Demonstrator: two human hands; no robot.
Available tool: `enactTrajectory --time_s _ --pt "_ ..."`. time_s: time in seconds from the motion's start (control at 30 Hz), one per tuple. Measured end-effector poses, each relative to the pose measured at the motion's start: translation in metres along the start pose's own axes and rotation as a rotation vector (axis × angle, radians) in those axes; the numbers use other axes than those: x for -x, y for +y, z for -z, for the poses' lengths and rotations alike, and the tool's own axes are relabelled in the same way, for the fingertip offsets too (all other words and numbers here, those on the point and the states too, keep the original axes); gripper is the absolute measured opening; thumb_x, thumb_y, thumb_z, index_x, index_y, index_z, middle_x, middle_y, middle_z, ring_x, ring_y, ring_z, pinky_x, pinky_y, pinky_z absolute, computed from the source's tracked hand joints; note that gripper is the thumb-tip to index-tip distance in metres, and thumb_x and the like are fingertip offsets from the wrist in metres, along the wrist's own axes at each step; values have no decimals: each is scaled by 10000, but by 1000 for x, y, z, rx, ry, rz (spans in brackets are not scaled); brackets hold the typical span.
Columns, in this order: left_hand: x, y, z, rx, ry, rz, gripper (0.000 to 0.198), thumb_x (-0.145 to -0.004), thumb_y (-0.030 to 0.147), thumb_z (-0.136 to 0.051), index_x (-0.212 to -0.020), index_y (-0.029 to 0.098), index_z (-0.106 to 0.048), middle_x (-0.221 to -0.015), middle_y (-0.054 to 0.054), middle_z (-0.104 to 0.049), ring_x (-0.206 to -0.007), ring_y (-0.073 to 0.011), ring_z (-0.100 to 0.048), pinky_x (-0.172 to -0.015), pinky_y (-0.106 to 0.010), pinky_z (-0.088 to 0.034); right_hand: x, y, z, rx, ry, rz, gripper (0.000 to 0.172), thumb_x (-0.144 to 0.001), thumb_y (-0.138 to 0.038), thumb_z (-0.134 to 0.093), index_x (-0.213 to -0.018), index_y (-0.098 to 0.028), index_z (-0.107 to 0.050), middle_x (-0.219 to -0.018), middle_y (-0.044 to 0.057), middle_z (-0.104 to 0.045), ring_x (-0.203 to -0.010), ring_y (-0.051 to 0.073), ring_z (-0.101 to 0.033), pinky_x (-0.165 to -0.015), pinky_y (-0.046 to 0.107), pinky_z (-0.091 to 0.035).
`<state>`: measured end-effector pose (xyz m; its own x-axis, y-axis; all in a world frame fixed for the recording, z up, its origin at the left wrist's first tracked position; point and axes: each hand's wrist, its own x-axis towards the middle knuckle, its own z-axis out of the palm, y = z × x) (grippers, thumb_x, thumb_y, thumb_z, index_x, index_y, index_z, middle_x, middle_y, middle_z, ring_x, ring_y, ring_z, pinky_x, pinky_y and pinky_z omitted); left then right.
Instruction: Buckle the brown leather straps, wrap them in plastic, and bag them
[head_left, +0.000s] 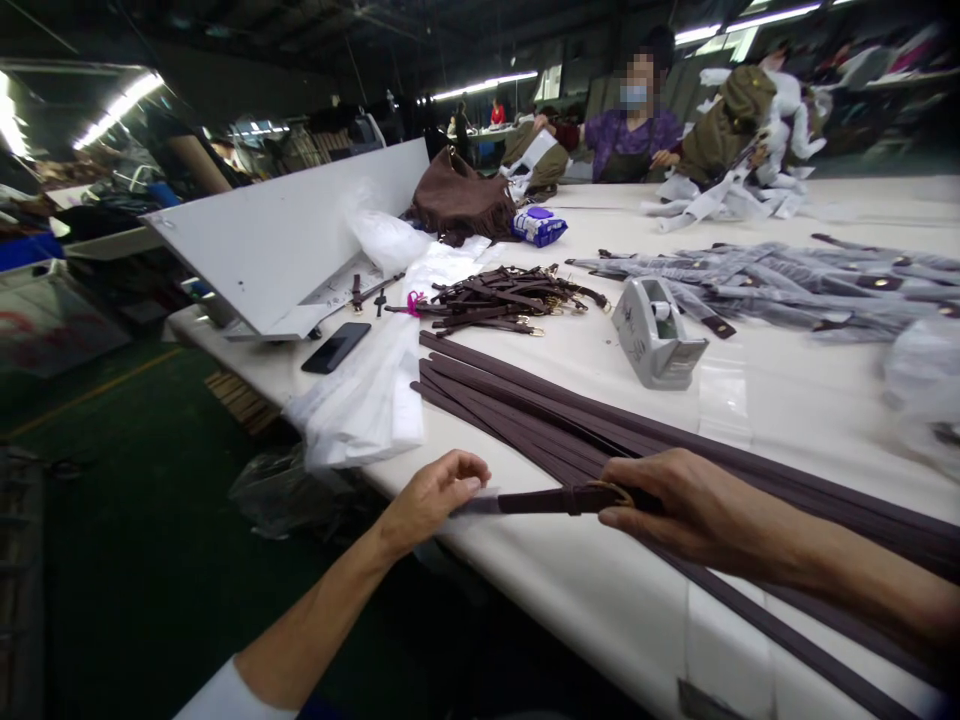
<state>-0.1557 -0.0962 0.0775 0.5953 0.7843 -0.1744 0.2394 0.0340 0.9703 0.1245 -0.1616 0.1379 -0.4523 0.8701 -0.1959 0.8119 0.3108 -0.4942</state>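
Observation:
A dark brown leather strap (534, 502) with a brass-coloured buckle (615, 492) runs between my hands above the table's near edge. My right hand (679, 500) is closed round its buckle end. Over the strap's left end lies a clear plastic sleeve (480, 503). My left hand (435, 495), fingers curled and thumb bent in, is closed at that sleeve; its lower fingers are partly hidden. Beneath and behind my right hand, long brown straps (525, 400) lie in a bundle across the table. Short brown buckled straps (510, 295) form a pile farther back.
A grey tape dispenser (654, 335) stands beyond the long straps. Plastic-wrapped straps (780, 280) lie at the right. White plastic sleeves (375, 410) and a black phone (336, 347) are at the left edge. Farther back are a brown bag (461, 195), a blue packet (538, 227) and a masked co-worker (630, 135).

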Motion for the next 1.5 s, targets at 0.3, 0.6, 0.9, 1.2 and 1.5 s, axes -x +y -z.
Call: enactTrajectory --time_s 0.3,0.6,0.9,1.2,1.5 --pt "1 -2 -8 -17 -89 58 272 -779 385 -591 -801 117 -548 -688 16 -480 -609 -87 -398 -556 -200 -303 1 -1 5 10 -34 -6 182 -879 -339 -455 -767 -203 -498 -611 -42 -481 -516 98 -404 -489 233 -260" --pt "8 2 -9 37 -16 14 221 -724 327 -659 -697 120 -588 -877 -38 -523 -714 -115 -471 -629 -218 -366 6 3 12 28 5 1 211 -896 -369 -435 -784 -204 -504 -629 -36 -502 -530 101 -434 -502 232 -282" --pt "5 44 -47 -28 114 -252 125 -820 265 -575 -781 147 -581 -863 -37 -548 -819 -153 -515 -745 -258 -398 1 -43 3 177 81 158 103 -855 -246 -520 -776 -196 -477 -710 -18 -566 -588 125 -502 -524 254 -277" --pt "12 59 -62 -58 133 -130 183 -851 320 -528 -783 151 -527 -702 11 -507 -667 -106 -474 -628 -216 -376 19 -37 2 555 335 491 121 -899 -149 -408 -856 -181 -515 -737 12 -543 -611 156 -432 -547 293 -268" --pt "27 60 -82 -430 211 -585 72 -878 171 -474 -890 176 -544 -921 -38 -619 -869 -141 -573 -785 -238 -430 22 -39 -1 -195 193 -40 333 -909 -341 -388 -627 -168 -426 -533 -48 -333 -476 85 -309 -437 229 -228"
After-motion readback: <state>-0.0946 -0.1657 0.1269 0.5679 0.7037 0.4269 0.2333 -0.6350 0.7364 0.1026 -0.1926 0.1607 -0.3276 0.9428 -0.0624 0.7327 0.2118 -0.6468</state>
